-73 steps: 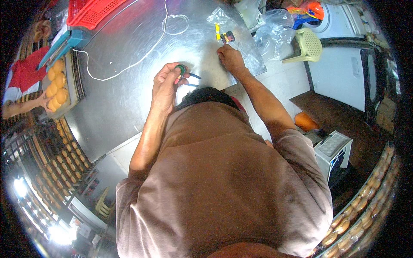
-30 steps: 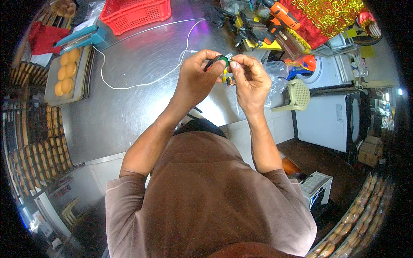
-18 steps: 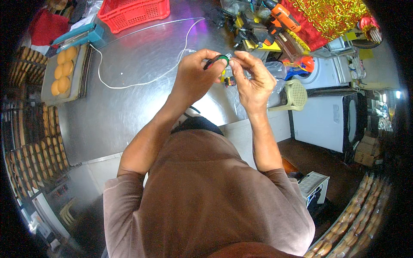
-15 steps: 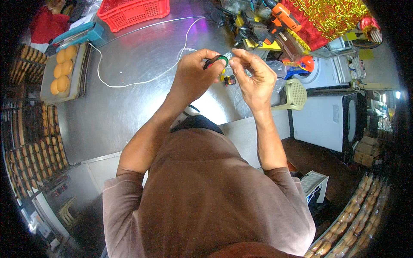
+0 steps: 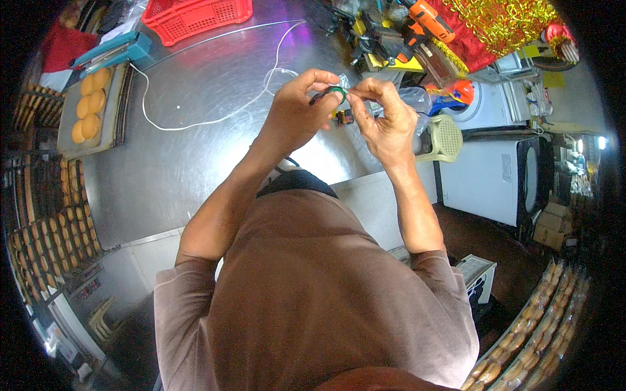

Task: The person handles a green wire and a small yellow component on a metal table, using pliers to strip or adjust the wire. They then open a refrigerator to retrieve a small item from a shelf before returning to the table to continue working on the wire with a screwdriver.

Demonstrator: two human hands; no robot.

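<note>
green ring [image 5: 340, 93] sits above the metal table [image 5: 195, 156] in the head view, grasped by the thumb and fingers of the left hand [image 5: 295, 114], while the right hand [image 5: 392, 124] brings thumb and forefinger together at its edge, on what i cannot tell. a loosened left grip or a sharp tug could drop it. the red basket [image 5: 202, 25] shows no clear contents; the tray [image 5: 109, 111] bears round buns [image 5: 83, 106].

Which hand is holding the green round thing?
The left hand: it grips the green round thing at its thumb. The right hand is pinched close beside it, but I can't tell if it touches.
</note>
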